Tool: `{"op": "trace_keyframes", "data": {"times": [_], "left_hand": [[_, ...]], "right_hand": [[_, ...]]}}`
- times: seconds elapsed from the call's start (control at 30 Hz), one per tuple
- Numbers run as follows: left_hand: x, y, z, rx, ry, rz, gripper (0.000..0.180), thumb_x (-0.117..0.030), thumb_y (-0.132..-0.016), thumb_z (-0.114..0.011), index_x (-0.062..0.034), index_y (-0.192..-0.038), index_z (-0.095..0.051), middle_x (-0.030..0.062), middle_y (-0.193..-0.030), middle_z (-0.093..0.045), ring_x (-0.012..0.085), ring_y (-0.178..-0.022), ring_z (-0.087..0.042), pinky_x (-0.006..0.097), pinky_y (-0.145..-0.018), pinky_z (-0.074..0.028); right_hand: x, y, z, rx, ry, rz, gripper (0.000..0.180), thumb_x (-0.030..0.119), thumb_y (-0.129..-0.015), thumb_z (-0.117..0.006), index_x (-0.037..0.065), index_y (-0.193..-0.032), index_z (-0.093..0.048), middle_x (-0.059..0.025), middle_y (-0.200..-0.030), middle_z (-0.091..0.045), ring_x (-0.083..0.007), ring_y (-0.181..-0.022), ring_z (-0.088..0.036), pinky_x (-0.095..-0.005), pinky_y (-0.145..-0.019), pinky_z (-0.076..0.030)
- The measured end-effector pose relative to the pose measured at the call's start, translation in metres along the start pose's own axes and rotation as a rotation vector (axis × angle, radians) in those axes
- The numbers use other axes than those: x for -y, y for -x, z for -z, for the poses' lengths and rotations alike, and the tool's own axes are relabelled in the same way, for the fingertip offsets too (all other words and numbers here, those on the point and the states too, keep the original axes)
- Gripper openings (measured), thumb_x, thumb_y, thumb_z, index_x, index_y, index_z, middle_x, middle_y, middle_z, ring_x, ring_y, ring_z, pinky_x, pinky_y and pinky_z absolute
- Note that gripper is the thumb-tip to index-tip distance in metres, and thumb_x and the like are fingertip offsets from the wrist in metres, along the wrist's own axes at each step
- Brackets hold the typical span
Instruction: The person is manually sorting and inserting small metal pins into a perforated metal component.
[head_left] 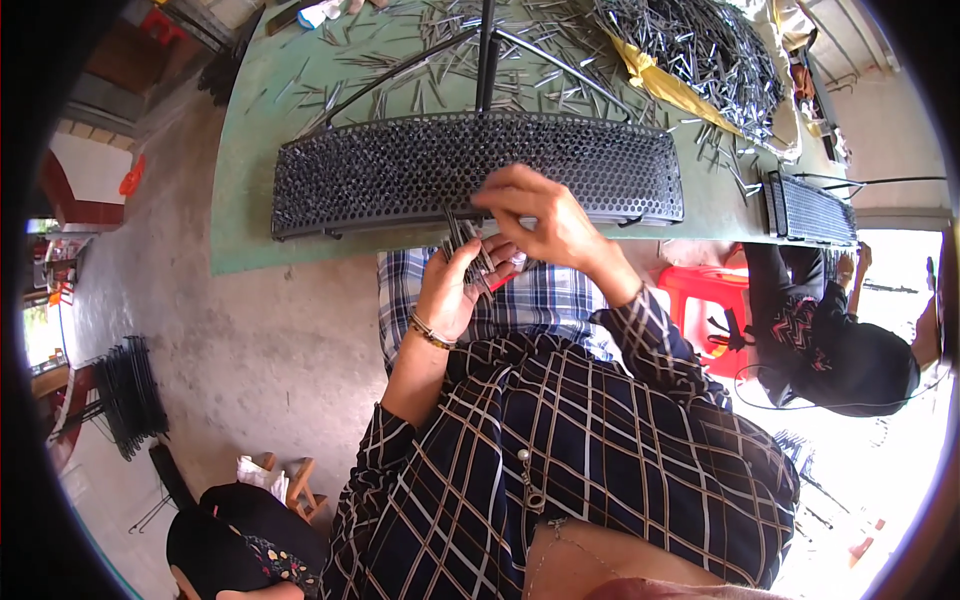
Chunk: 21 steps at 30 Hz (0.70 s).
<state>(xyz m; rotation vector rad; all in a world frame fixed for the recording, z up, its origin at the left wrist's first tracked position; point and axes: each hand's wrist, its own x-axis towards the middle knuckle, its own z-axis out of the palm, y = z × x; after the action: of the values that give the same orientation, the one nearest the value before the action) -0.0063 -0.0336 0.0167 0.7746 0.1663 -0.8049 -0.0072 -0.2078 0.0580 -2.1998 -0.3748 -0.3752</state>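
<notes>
Right now my left hand (445, 295) is turned palm up just off the near edge of the green surface (240, 190), its thumb folded over a small bundle of thin metal rods (462, 243) that lie across the palm and fingers. My right hand (550, 222) is bent above and to the right of it, thumb and fingers drawn toward each other in front of the rack (625, 180); the fingertips are blurred, so I cannot tell whether they pinch a rod.

The rack is a long, dark, perforated panel along the near edge of the surface, its left part looking more crowded than its right, where many holes show open. Black bars (485, 65) rise behind it toward the far side. Beyond it, loose pieces (425, 92) lie scattered over the surface, and at the far right there is a big heap (705, 45) with a yellow strip (648, 72) along its left edge. A smaller rack (815, 210) sits at the right end.

Over my lap is a plaid cloth (400, 275), and a bracelet (430, 332) circles my left wrist. A red stool (700, 285) stands to the right, near a person in dark clothes (815, 335). Another person (240, 525) is at the near left, beside a wooden stool (303, 490).
</notes>
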Motion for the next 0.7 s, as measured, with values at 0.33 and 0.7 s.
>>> {"op": "trace_keyframes", "data": {"times": [0.33, 0.7], "left_hand": [[0.006, -0.004, 0.007, 0.0, 0.005, 0.028, 0.02, -0.017, -0.093, -0.05, -0.003, -0.107, -0.057, 0.0065, -0.099, -0.063, 0.0156, -0.088, -0.062, 0.032, -0.074, -0.055], [0.008, -0.002, -0.001, -0.11, -0.076, 0.025, 0.016, -0.016, -0.094, -0.051, -0.0055, -0.107, -0.053, 0.0108, -0.097, -0.065, 0.0177, -0.083, -0.065, 0.031, -0.071, -0.057]], "right_hand": [[-0.001, 0.032, 0.007, 0.146, 0.277, 0.458, 0.029, 0.014, -0.067, -0.064, 0.009, -0.094, -0.066, -0.0005, -0.107, -0.059, -0.0148, -0.078, -0.056, -0.03, -0.069, -0.045], [-0.005, 0.012, 0.001, -0.2, -0.159, -0.134, 0.016, 0.009, -0.083, -0.067, 0.001, -0.097, -0.065, -0.0089, -0.092, -0.067, -0.0156, -0.076, -0.066, -0.0278, -0.066, -0.052]]}}
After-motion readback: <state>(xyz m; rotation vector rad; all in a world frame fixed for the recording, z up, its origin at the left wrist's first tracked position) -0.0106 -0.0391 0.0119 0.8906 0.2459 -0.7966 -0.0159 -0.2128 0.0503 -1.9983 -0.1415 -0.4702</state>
